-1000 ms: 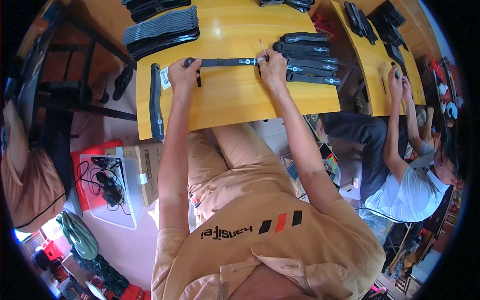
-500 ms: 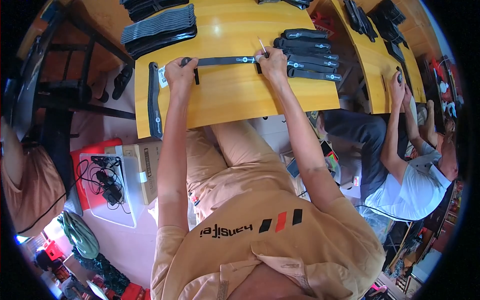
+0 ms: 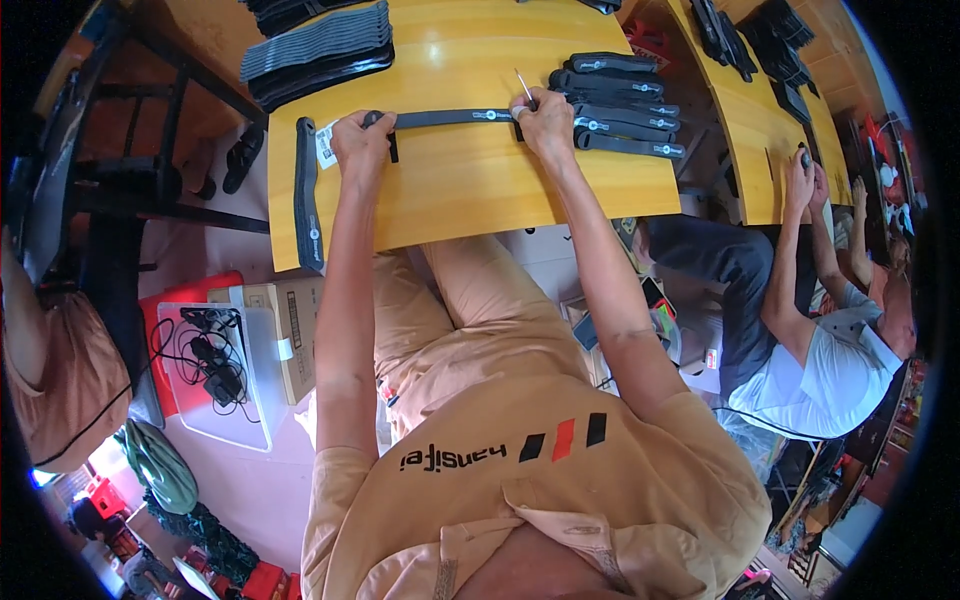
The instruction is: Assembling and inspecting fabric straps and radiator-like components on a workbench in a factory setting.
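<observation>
Strap [image 3: 450, 118], dark and narrow, stretches straight between the hands over the yellow table [image 3: 470, 200]. Left hand [image 3: 360, 142] pinches one end, fingers curled; right hand [image 3: 546, 126], also curled, meets the other end, holding a thin pointed tool [image 3: 522, 82].

Bright light leaves soft glare on the yellow tabletop [image 3: 470, 190], with curved, black-rimmed edges.

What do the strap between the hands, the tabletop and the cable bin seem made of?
Strap: probably textile webbing, matte dark grey; no shine, weave too small to see. Tabletop: wood or wood-look laminate, glossy yellow; faint grain and a light reflection. Bin: likely plastic, translucent; its pale walls look see-through.
</observation>
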